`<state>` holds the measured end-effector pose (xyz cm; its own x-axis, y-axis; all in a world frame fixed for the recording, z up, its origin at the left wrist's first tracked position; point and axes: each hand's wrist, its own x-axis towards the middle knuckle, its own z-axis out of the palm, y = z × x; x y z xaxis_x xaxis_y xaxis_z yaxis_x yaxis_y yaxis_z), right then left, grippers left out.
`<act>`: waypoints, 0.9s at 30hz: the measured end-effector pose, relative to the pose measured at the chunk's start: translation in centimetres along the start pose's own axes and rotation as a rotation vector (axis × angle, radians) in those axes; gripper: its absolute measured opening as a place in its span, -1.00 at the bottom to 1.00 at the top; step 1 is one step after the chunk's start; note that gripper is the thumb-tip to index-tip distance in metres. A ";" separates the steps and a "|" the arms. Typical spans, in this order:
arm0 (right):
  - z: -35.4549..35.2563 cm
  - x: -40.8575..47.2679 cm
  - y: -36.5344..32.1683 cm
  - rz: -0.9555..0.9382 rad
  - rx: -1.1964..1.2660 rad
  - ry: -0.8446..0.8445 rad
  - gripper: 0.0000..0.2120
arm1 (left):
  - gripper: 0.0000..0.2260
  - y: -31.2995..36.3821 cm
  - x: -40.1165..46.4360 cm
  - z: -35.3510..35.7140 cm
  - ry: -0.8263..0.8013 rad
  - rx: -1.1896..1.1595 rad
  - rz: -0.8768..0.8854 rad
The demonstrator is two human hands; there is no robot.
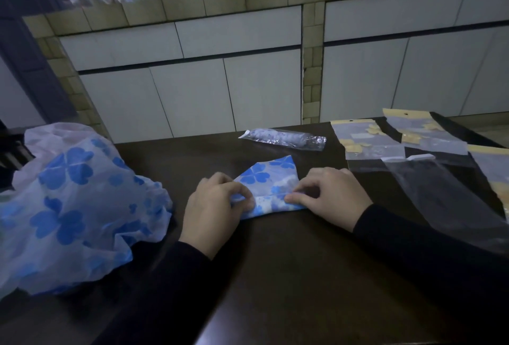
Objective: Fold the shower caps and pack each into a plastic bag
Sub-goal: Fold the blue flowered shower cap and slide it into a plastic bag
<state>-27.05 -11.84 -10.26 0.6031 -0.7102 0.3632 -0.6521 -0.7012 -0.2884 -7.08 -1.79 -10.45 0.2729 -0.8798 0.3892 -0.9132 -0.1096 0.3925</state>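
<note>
while both hands, left hand (213,207) and right hand (332,197), pinch folded blue-flowered translucent plastic shower cap (271,181) on dark counter (289,276), slippery film likely springs open if released.

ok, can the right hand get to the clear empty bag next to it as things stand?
Probably yes. The right hand pinches the folded shower cap, but the empty plastic bag lies flat just to its right on the table, nothing between. It would have to let go first.

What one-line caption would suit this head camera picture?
Both hands roll a blue-flowered shower cap on a dark table, empty bags alongside.
</note>
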 end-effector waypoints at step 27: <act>1.5 -0.2 -0.3 -0.301 -0.294 0.129 -0.64 | -0.74 -0.1 -0.5 0.4 -0.172 0.155 0.075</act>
<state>-26.24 -11.59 -11.59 0.7362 -0.4499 0.5056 -0.5700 -0.8149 0.1049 -7.22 -1.53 -11.03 0.1593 -0.9526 0.2594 -0.9682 -0.0994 0.2297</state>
